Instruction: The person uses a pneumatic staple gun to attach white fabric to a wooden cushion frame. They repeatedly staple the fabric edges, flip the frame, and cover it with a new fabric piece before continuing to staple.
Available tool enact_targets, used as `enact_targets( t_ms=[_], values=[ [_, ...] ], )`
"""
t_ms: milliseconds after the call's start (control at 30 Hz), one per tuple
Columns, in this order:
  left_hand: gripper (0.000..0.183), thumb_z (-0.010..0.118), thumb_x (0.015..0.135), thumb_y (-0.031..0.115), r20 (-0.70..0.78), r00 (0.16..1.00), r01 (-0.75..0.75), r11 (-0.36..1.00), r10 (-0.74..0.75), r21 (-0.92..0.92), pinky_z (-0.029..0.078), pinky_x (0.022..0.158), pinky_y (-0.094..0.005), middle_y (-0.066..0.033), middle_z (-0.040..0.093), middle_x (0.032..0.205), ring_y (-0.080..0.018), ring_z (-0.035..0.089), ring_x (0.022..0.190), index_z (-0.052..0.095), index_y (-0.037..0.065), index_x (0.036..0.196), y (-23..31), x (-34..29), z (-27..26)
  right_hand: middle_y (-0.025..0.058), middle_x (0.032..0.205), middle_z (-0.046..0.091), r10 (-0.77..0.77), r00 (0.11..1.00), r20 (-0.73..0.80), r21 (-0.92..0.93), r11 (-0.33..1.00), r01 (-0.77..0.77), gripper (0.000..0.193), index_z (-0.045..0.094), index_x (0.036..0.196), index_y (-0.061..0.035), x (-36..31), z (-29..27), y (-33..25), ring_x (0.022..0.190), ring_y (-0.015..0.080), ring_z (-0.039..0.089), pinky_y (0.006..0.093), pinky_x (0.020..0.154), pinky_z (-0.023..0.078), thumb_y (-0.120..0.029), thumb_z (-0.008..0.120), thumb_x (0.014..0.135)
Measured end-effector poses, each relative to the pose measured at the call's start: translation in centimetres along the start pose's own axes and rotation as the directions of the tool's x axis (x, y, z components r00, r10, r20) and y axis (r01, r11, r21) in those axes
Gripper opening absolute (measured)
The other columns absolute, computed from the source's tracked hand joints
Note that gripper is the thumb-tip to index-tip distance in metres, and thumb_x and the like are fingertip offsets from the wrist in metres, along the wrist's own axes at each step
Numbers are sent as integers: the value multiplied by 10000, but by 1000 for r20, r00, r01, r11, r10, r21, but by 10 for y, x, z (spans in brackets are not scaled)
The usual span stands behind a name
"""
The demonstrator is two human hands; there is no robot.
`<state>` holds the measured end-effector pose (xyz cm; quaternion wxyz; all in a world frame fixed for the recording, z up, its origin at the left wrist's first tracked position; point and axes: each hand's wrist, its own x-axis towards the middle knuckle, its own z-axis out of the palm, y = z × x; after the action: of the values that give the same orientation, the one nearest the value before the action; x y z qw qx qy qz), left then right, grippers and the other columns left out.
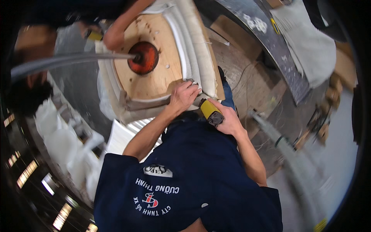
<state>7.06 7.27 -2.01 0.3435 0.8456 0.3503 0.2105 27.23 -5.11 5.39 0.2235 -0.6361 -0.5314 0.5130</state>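
A chair seat or back (156, 83) with a bare plywood panel and pale upholstery round its edge lies in front of me. My left hand (184, 96) is at its near right corner, fingers bent and pinching the edge of the grey-beige fabric (135, 103). In my right hand (228, 118) is a yellow and black staple gun (211, 110). Its nose points at the same corner, close to my left fingers; whether it touches the fabric is hidden. A round red-orange disc (148, 63) with a dark centre sits on the plywood.
Another person's forearm (125, 23) reaches over the far left of the panel, near a yellow tool (94, 35). A grey hose (69, 62) crosses to the disc. Another hose (278, 141) runs at my right. Beyond lies a dark worktop (266, 50) with pale cloth (309, 46).
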Motion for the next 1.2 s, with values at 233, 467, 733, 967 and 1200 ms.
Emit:
enact_targets(
  t_ms=[233,467,733,967,1200],
  values=[
    [159,666,946,133,162,977,-138,990,137,-4,507,606,-485,-160,564,871,-416,612,747,560,27,895,-1,-6,-3,224,1226,683,166,841,-515,227,972,-53,810,516,1456,-126,-14,95,5,1125,432,647,453,917,541,-47,786,696],
    [199,613,994,201,409,894,-209,978,183,18,500,646,-512,-198,563,815,-437,615,775,562,31,905,0,33,-6,221,1252,671,142,787,-600,236,972,5,779,534,1438,-83,-19,102,10,1123,411,657,413,934,543,-28,763,696],
    [260,632,992,174,216,976,8,998,6,-63,447,656,-455,-177,557,777,-385,561,738,565,1,810,-8,36,-8,222,1307,651,178,749,-638,260,966,-8,822,504,1465,-82,-14,111,0,1180,394,637,427,970,533,-120,820,707],
    [219,676,960,171,236,972,-10,999,3,30,446,661,-462,-156,569,787,-365,559,752,597,19,824,-14,50,-3,230,1281,663,270,739,-618,393,919,-8,833,503,1470,-65,6,113,-28,1158,409,650,427,953,535,-101,807,696],
    [231,699,939,177,211,974,78,997,-77,6,440,638,-463,-143,553,755,-360,555,717,595,28,797,-21,61,3,246,1255,670,459,698,-549,476,859,-190,806,505,1455,-29,29,95,-49,1132,416,663,419,950,540,-79,788,702]
  ],
)
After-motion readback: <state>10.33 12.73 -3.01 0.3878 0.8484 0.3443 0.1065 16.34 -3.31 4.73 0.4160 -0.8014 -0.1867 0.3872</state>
